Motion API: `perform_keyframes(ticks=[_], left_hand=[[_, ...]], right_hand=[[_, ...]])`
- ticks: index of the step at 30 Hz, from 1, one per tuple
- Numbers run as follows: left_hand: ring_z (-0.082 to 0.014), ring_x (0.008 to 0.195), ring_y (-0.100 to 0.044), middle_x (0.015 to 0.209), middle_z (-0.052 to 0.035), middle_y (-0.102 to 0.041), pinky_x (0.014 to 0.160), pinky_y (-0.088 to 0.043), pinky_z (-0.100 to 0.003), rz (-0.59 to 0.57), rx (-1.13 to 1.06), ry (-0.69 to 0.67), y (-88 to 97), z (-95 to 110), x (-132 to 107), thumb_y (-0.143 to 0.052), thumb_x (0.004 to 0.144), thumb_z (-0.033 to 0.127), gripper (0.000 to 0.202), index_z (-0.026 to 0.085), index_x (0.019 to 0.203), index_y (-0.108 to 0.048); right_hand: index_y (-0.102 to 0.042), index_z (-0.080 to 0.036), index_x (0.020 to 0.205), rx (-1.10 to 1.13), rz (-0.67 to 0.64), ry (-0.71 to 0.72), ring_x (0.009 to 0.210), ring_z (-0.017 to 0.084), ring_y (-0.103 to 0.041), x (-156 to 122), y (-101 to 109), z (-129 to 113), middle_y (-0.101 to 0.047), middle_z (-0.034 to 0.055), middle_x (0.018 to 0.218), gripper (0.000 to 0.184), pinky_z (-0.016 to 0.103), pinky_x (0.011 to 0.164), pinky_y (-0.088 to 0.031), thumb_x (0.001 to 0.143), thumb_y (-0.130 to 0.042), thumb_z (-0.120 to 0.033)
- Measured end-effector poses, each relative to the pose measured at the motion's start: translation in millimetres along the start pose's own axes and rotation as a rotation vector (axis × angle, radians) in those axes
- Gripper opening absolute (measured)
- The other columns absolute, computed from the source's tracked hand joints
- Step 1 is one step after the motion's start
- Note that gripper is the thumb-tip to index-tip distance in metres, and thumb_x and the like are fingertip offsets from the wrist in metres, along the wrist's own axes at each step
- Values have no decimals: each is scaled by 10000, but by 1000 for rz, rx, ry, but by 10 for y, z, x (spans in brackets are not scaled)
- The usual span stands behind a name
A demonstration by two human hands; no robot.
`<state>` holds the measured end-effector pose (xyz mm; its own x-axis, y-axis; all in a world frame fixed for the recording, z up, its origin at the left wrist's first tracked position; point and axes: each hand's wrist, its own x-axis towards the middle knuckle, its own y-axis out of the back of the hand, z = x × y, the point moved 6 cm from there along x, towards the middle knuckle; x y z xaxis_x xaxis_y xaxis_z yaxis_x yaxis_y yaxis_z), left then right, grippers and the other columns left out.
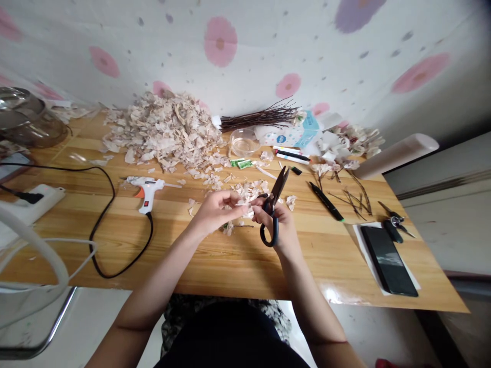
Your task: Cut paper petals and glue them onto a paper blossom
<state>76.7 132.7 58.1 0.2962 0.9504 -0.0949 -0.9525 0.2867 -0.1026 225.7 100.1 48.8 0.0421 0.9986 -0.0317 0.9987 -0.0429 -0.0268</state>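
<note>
Away from table edges [238, 292], right hand [284, 225] holds scissors [279, 187].

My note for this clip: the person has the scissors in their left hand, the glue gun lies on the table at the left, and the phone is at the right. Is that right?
Not quite: the head view shows the scissors in the right hand. The glue gun and phone are placed as you say.
</note>
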Motion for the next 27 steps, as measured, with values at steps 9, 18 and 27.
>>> perform_keyframes(ticks=[9,18,27], left_hand=[[-197,837,-672,830,-40,-729,769,-501,-274,-42,-14,-19,-19,-113,32,-793,695,376,222,186,789,-727],[-193,830,-681,831,-52,-750,797,-507,-289,40,-132,9,-13,-144,54,-820,664,413,286,170,794,-745],[-139,652,-612,666,-9,-681,660,-479,-248,205,-225,2,178,-78,62,-877,540,425,352,163,700,-705]], right_hand=[[-578,-195,730,2,14,-18,568,121,-464,-1,-34,33,-501,-30,647,342,254,546,-422,687,-763,-480],[-545,-200,811,-2,-27,3,594,140,-496,-5,-102,73,-474,-26,670,410,289,595,-480,781,-649,-596],[-522,-203,939,-240,-465,111,708,208,-510,-225,-189,22,-530,38,781,630,364,700,-449,882,-243,-765]])
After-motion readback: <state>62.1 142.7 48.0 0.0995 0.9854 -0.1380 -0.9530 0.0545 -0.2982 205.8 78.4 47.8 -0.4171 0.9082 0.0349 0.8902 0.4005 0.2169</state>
